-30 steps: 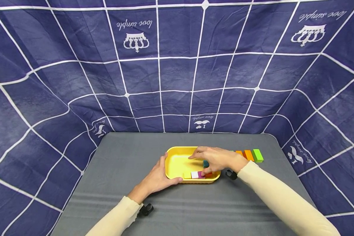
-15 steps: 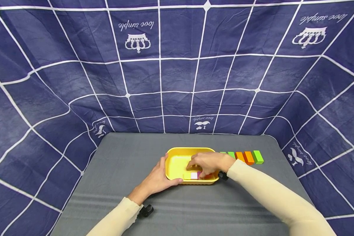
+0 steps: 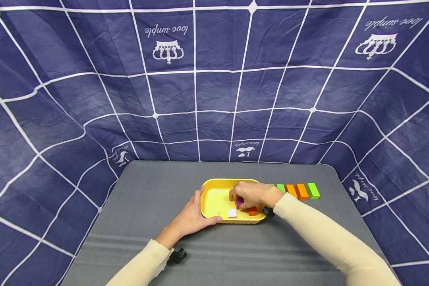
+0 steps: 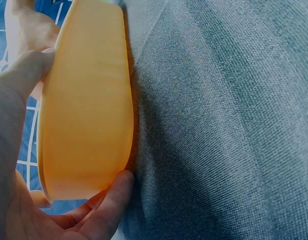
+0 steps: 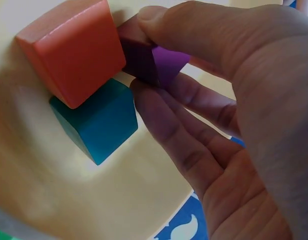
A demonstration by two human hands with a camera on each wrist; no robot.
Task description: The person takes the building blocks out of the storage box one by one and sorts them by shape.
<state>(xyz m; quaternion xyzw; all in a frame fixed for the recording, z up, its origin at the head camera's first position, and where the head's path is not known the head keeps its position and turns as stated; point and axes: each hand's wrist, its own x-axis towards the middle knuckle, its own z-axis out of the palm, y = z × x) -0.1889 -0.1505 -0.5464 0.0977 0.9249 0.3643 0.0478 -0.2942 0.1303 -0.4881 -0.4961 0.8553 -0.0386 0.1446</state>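
A yellow tray (image 3: 214,196) sits mid-table. My left hand (image 3: 193,216) grips its left end, thumb on the front wall; the left wrist view shows the tray's outer wall (image 4: 86,100) in my left hand (image 4: 24,150). My right hand (image 3: 250,194) is inside the tray and pinches a purple block (image 3: 239,203) between thumb and fingers, lifted just off the floor. In the right wrist view the purple block (image 5: 154,62) sits in my right hand (image 5: 159,55), beside a red-orange block (image 5: 74,50) and a teal block (image 5: 96,120). A white block (image 3: 232,213) and a red-orange block (image 3: 252,211) lie in the tray.
A row of green and orange blocks (image 3: 300,190) lies on the grey table (image 3: 146,198) right of the tray. A blue checked cloth (image 3: 214,79) hangs behind and at both sides. A pale yellow block (image 3: 223,214) lies by the white one.
My right hand came down into the tray, closed on the purple block in the front row and raised it slightly. The left hand and tray stayed still.
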